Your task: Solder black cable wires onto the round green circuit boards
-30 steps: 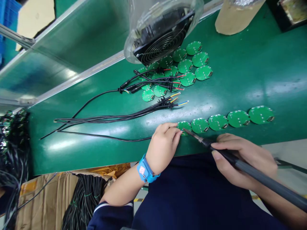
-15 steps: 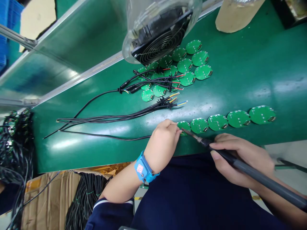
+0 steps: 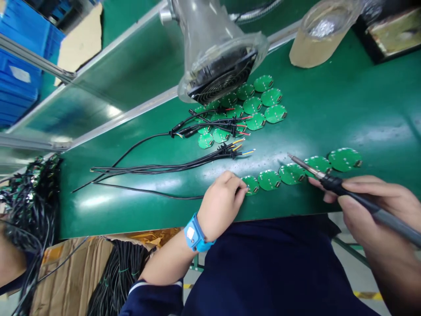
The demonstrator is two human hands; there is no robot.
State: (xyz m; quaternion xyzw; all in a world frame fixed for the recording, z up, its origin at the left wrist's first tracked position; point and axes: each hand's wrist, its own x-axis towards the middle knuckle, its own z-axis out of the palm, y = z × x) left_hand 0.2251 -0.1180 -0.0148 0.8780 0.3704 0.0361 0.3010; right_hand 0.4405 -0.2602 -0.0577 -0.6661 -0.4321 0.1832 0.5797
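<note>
Left hand curls shut, fingertips pinching the nearest round circuit board at the mat's front edge. Right hand grips the soldering iron pen-style, its tip raised over the row of 5. Best to pin the board flat, since the glossy green mat looks slick. Beyond lie thin black wires, then a grilled fan.

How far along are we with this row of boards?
Done: five round circuit boards lie in a row at the near edge. In hand: the left hand pins a black cable at the leftmost board; the right hand holds the soldering iron, tip away from it. Left: the other four show no cable; the cable bundle lies unused.
</note>
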